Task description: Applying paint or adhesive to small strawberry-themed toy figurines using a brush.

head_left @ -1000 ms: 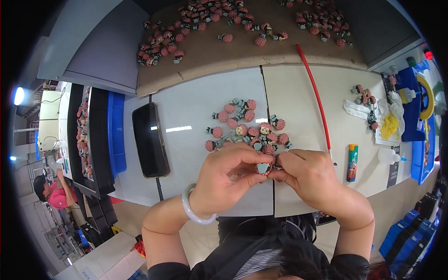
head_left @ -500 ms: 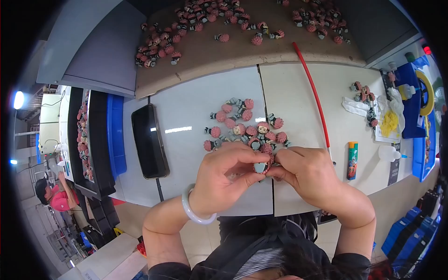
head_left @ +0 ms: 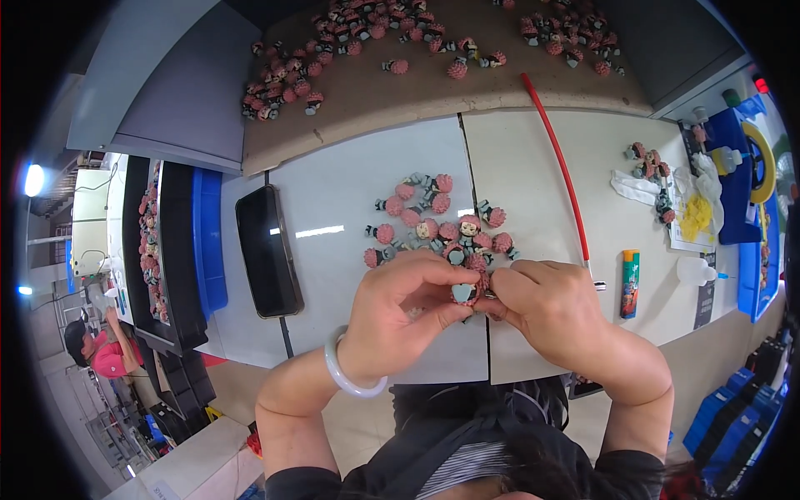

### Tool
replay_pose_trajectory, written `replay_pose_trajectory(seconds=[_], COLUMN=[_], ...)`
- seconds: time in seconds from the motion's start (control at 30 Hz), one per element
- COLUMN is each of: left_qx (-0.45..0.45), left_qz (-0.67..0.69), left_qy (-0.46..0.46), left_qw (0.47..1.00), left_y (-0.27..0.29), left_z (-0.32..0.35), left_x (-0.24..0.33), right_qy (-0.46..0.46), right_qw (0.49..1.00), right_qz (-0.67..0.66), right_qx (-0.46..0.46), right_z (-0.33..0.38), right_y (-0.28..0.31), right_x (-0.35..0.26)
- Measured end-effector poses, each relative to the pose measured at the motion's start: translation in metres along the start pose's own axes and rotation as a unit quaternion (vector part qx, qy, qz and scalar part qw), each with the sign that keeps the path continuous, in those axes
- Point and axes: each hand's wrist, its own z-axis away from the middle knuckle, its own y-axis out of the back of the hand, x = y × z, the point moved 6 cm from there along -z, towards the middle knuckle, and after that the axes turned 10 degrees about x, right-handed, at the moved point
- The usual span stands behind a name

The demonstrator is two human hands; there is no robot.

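Closest to me, both hands met over the near edge of the pale worktop (head_left: 350, 200). The left hand (head_left: 400, 312), a pale bangle (head_left: 350, 377) on its wrist, was curled with thumb and forefinger pinching a small figurine (head_left: 463, 292) that showed a light blue face. The right hand (head_left: 546, 304) pressed in from the other side, its fingertips closed tight on the same piece, so the two hands were touching around it. What the right fingertips gripped exactly was hidden.

To my eye, such fiddly work wanted a steady pinch from the left and small, careful pressure from the right, with the piece kept low over the table so that nothing would drop far.

Just beyond the knuckles lay a cluster of pink-headed figurines (head_left: 442, 221). A dark phone (head_left: 268, 250) lay flat to the left, and a red rod (head_left: 557, 162) ran slantwise to the right, with an orange tube (head_left: 630, 283) near its lower end. Farther off, on a brown board (head_left: 400, 100), many more figurines (head_left: 333, 50) were scattered.
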Motion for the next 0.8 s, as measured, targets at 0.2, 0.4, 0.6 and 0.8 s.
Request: replay_pose_trajectory(seconds=[0.2,0.4,0.6,0.8], left_qx=[-0.005,0.001,0.003,0.000], left_qz=[-0.005,0.014,0.014,0.016], left_qy=[-0.006,0.016,0.022,0.013], left_qw=[1.000,1.000,1.000,1.000], left_y=[-0.0009,-0.0008,0.0003,-0.0009], left_z=[-0.0003,-0.0007,0.0005,-0.0001], left_x=[0.0024,-0.0017,-0.0027,0.0002], right_qy=[-0.047,-0.016,-0.015,-0.028], right_qw=[0.998,1.000,1.000,0.999], right_qz=[-0.044,-0.004,-0.011,-0.039], right_qx=[0.000,-0.002,-0.002,0.004], right_z=[0.0005,0.0000,-0.0006,0.0003], right_y=[-0.0028,-0.0010,-0.0005,-0.0023], right_x=[0.0060,0.0027,0.0026,0.0045])
